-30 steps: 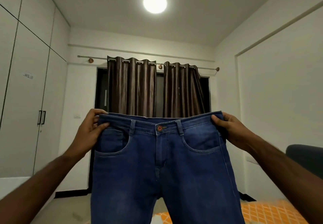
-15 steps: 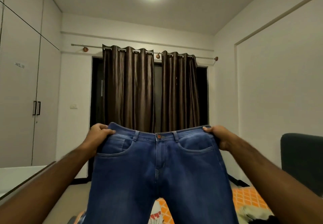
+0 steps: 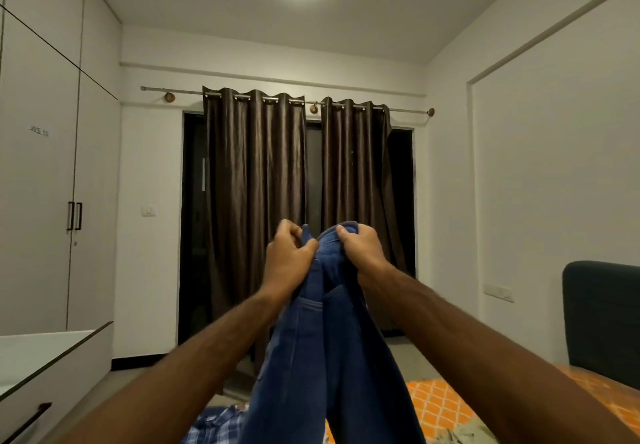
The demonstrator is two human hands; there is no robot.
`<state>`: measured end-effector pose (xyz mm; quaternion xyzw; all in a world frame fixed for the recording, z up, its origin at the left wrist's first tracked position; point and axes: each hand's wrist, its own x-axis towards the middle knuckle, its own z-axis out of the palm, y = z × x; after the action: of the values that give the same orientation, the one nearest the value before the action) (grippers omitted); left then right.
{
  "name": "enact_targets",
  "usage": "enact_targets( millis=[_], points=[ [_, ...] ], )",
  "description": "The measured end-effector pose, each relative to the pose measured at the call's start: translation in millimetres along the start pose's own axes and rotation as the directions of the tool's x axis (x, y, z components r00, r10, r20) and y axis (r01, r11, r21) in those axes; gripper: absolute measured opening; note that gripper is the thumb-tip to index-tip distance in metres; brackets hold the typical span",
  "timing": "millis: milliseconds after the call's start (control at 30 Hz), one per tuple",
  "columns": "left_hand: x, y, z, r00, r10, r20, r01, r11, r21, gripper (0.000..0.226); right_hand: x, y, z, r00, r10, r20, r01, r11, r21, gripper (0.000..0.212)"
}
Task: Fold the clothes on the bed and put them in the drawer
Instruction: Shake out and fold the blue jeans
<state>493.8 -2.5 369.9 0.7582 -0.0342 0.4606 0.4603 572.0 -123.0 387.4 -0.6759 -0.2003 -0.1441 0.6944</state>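
I hold a pair of blue jeans [image 3: 325,357] up in front of me, folded lengthwise so the two legs hang side by side. My left hand [image 3: 289,258] grips one end of the waistband and my right hand [image 3: 360,247] grips the other, the two hands almost touching. The legs drop out of view at the bottom edge. Below them lies the bed with an orange patterned sheet [image 3: 440,405]. An open white drawer [image 3: 52,367] with a dark handle stands at the lower left.
A blue checked shirt [image 3: 214,424] lies on the bed under the jeans, and a pale garment [image 3: 464,435] lies at the lower right. A dark headboard [image 3: 602,319] rises at the right. Tall white wardrobe doors [image 3: 52,201] line the left wall. Brown curtains [image 3: 263,201] hang ahead.
My hands have come together, bringing the two ends of the waistband close and folding the jeans in half lengthwise. The jeans were spread wide and flat before.
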Motion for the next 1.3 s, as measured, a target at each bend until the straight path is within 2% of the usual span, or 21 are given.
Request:
enact_targets(
  millis=[133,200,267,367,433,500,533,567,600,633,667,700,733,833,900,967,1067,1133,1200,1267,1300],
  points=[
    [1.0,19.7,6.2,0.992,0.059,0.113,-0.043,0.989,-0.141,0.006,-1.0,-23.0,11.2,0.995,-0.086,0.045,0.089,0.994,-0.061,0.018],
    [1.3,23.4,0.6,0.976,0.074,0.204,-0.017,0.963,-0.269,0.014,1.0,-35.0,4.7,0.988,-0.038,0.148,0.04,0.999,-0.009,0.032],
    [1.0,25.6,-8.0,0.958,0.121,0.26,-0.045,0.959,-0.279,0.018,-2.6,-43.1,-3.3,0.949,-0.025,0.315,0.018,1.0,0.024,0.046],
    [-2.4,30.4,-19.4,0.925,0.239,0.297,-0.157,0.949,-0.273,0.029,-9.1,-43.9,-15.4,0.908,-0.108,0.404,0.095,0.994,0.052,0.036],
    [-6.6,27.3,-30.1,0.925,0.32,0.204,-0.269,0.932,-0.241,0.038,-8.1,-42.2,-27.6,0.906,-0.174,0.385,0.139,0.984,0.115,0.027],
    [-1.8,11.0,-41.4,0.933,0.357,-0.05,-0.357,0.934,0.005,0.046,-5.5,-42.0,-41.5,0.902,-0.217,0.374,0.174,0.974,0.146,0.026],
    [2.7,1.8,-48.5,0.925,0.351,-0.147,-0.33,0.932,0.148,0.054,-4.9,-43.7,-47.7,0.897,-0.239,0.373,0.192,0.968,0.159,0.027],
    [5.6,-5.8,-56.2,0.951,0.259,-0.168,-0.227,0.956,0.187,0.065,-3.5,-44.7,-53.7,0.89,-0.263,0.372,0.212,0.962,0.174,0.027],
    [5.6,-7.0,-63.9,0.992,0.073,-0.107,-0.064,0.994,0.087,0.078,-3.7,-47.8,-57.2,0.88,-0.288,0.379,0.228,0.954,0.195,0.027],
    [3.8,-6.0,-68.2,0.989,-0.138,0.049,0.141,0.988,-0.062,0.088,-3.2,-50.6,-58.7,0.872,-0.304,0.383,0.24,0.949,0.207,0.027],
    [0.6,-3.5,-70.5,0.932,-0.266,0.245,0.308,0.939,-0.151,0.09,-3.3,-53.9,-59.1,0.868,-0.313,0.385,0.246,0.945,0.214,0.027],
    [-2.0,-2.6,-71.2,0.879,-0.298,0.372,0.379,0.911,-0.165,0.089,-2.9,-56.7,-58.7,0.867,-0.318,0.383,0.25,0.944,0.215,0.027],
    [-3.3,-2.8,-71.0,0.867,-0.275,0.415,0.373,0.911,-0.176,0.089,-2.3,-59.5,-57.4,0.871,-0.316,0.377,0.251,0.944,0.214,0.026],
    [1.1,8.0,-66.8,0.958,-0.129,0.257,0.198,0.943,-0.266,0.066,-1.5,-66.3,-56.8,0.874,-0.334,0.353,0.28,0.94,0.197,0.026],
    [14.5,25.1,-68.3,0.995,-0.024,0.092,0.041,0.982,-0.187,0.043,-3.2,-72.9,-57.8,0.866,-0.385,0.319,0.362,0.923,0.131,0.026],
    [31.4,52.6,-74.7,0.995,0.102,0.001,-0.1,0.983,-0.153,0.034,-3.0,-81.7,-60.7,0.857,-0.44,0.266,0.422,0.898,0.126,0.025],
    [54.3,89.8,-83.0,0.978,0.208,-0.012,-0.209,0.975,-0.074,0.039,1.2,-92.0,-69.2,0.861,-0.468,0.197,0.419,0.874,0.246,0.027],
    [60.6,97.8,-81.4,0.985,0.173,0.025,-0.175,0.981,0.088,0.045,2.3,-90.7,-70.4,0.881,-0.4,0.253,0.379,0.916,0.128,0.03],
    [59.4,96.7,-74.2,0.99,0.136,0.038,-0.139,0.987,0.079,0.047,4.9,-85.4,-67.7,0.898,-0.297,0.325,0.352,0.928,-0.125,0.028],
    [52.4,96.8,-68.6,0.988,0.145,0.048,-0.147,0.988,0.051,0.044,1.3,-89.5,-67.5,0.878,-0.31,0.364,0.437,0.83,-0.347,0.025],
    [49.5,96.4,-67.9,0.986,0.16,0.054,-0.163,0.985,0.058,0.043,-0.8,-95.2,-69.2,0.835,-0.41,0.366,0.546,0.694,-0.469,0.027]
  ],
)
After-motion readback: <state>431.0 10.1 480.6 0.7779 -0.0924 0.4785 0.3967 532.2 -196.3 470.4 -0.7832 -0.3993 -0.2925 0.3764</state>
